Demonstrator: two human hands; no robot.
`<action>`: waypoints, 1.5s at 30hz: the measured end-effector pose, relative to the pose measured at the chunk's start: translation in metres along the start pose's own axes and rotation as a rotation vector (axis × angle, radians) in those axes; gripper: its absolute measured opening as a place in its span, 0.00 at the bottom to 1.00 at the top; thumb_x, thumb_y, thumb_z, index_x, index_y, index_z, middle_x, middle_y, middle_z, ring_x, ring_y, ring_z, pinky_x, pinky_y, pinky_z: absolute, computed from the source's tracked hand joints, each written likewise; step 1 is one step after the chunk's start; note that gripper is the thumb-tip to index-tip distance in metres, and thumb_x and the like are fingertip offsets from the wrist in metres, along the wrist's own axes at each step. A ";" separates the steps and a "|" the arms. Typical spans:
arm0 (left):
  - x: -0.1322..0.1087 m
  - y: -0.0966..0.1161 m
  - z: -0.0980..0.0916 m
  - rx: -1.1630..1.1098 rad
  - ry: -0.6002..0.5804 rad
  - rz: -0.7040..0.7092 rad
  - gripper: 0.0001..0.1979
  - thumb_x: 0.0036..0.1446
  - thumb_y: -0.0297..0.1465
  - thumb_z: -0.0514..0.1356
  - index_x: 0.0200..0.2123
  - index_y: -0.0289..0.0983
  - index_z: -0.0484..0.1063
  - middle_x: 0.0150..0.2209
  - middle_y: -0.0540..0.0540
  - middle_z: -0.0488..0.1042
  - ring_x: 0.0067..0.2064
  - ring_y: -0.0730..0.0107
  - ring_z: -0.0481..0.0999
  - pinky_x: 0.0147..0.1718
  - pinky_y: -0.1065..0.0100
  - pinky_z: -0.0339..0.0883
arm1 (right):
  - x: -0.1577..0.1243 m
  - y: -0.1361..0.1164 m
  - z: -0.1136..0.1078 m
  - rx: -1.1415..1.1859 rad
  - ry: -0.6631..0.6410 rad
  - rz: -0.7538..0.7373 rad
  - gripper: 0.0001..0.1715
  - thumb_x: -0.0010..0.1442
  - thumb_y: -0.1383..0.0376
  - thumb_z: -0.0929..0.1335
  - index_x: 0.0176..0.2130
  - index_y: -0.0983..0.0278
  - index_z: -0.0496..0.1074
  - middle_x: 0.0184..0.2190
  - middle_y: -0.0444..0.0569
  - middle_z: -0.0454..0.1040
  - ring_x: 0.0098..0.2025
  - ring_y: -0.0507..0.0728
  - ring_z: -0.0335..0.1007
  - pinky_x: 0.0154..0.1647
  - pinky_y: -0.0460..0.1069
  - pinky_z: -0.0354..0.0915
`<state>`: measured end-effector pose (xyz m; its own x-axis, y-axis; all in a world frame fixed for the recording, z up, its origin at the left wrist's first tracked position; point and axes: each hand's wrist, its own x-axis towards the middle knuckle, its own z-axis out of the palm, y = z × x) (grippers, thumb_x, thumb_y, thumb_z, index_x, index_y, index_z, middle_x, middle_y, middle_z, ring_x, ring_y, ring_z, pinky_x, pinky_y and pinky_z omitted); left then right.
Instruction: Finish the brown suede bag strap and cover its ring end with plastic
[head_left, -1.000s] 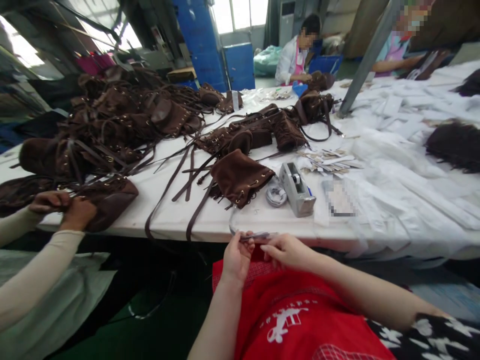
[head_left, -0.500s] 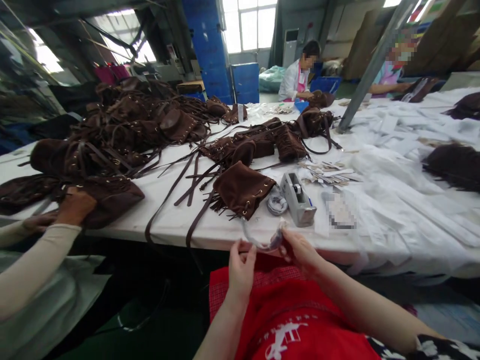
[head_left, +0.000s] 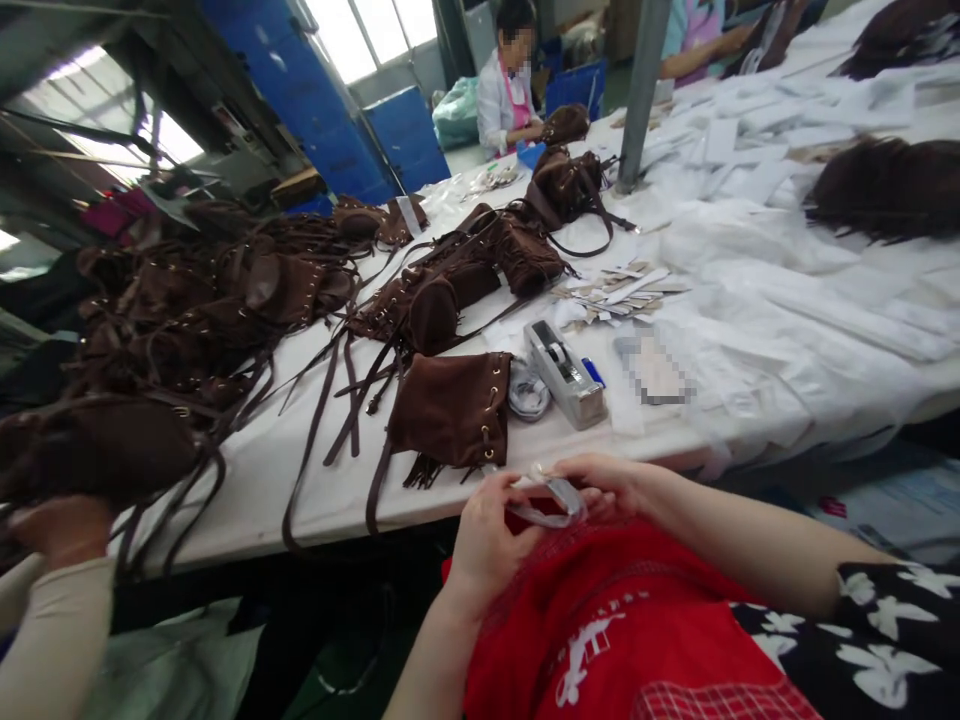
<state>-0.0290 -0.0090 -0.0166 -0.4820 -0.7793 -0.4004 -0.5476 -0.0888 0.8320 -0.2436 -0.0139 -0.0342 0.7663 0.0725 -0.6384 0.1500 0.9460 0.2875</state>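
My left hand and my right hand are close together at the table's front edge, above the red apron. A translucent greyish plastic strip runs between them in a loop, each hand pinching part of it. A small pale bit sits near the right fingertips, too small to make out. Just beyond lies a dark brown fringed pouch bag with gold eyelets along its right edge. Beside the bag are a coiled roll of greyish strip and a grey tape dispenser.
A heap of brown bags covers the left of the white table. A co-worker's hand holds a bag there. Paper tags, white wrapping and a metal post are to the right. Another person works opposite.
The view has turned and tilted. My hands have drawn the strip into a rounder loop, and it now appears apart from the bag's edge. The co-worker's hand at left has shifted on a bag.
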 end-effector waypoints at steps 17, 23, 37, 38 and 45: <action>0.026 0.011 -0.001 -0.261 -0.043 -0.239 0.14 0.61 0.37 0.55 0.30 0.33 0.73 0.26 0.46 0.72 0.29 0.72 0.70 0.31 0.73 0.62 | 0.004 -0.010 0.002 -0.662 0.292 -0.816 0.22 0.51 0.57 0.70 0.38 0.71 0.65 0.28 0.47 0.69 0.25 0.48 0.64 0.25 0.42 0.60; 0.022 0.017 0.000 -0.081 0.020 -0.166 0.18 0.54 0.40 0.62 0.45 0.34 0.72 0.42 0.42 0.74 0.44 0.64 0.72 0.45 0.68 0.63 | 0.017 -0.008 0.013 -0.569 0.424 -0.873 0.15 0.48 0.59 0.67 0.27 0.69 0.63 0.19 0.43 0.64 0.19 0.47 0.59 0.19 0.42 0.54; 0.017 0.010 -0.006 0.074 0.150 0.183 0.23 0.58 0.27 0.58 0.57 0.35 0.64 0.51 0.43 0.71 0.53 0.66 0.69 0.62 0.60 0.49 | 0.019 -0.016 0.014 -0.063 0.001 -0.323 0.26 0.39 0.60 0.72 0.29 0.67 0.52 0.16 0.35 0.48 0.15 0.41 0.37 0.15 0.39 0.33; 0.019 0.009 -0.008 0.121 0.140 0.234 0.20 0.59 0.27 0.58 0.56 0.36 0.64 0.49 0.45 0.72 0.51 0.68 0.71 0.62 0.59 0.48 | 0.018 -0.017 0.011 -0.047 -0.070 -0.250 0.26 0.39 0.62 0.72 0.30 0.67 0.53 0.16 0.35 0.48 0.15 0.41 0.36 0.15 0.39 0.33; 0.032 0.001 -0.008 0.105 0.104 0.241 0.10 0.60 0.27 0.57 0.45 0.41 0.69 0.38 0.55 0.73 0.40 0.78 0.71 0.58 0.62 0.53 | 0.024 -0.016 -0.005 -0.138 -0.303 -0.024 0.22 0.49 0.60 0.66 0.25 0.66 0.46 0.13 0.38 0.46 0.13 0.44 0.35 0.11 0.40 0.35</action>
<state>-0.0395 -0.0392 -0.0260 -0.5373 -0.8300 -0.1498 -0.4959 0.1673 0.8521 -0.2305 -0.0259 -0.0578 0.9177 -0.0281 -0.3963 0.1000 0.9817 0.1619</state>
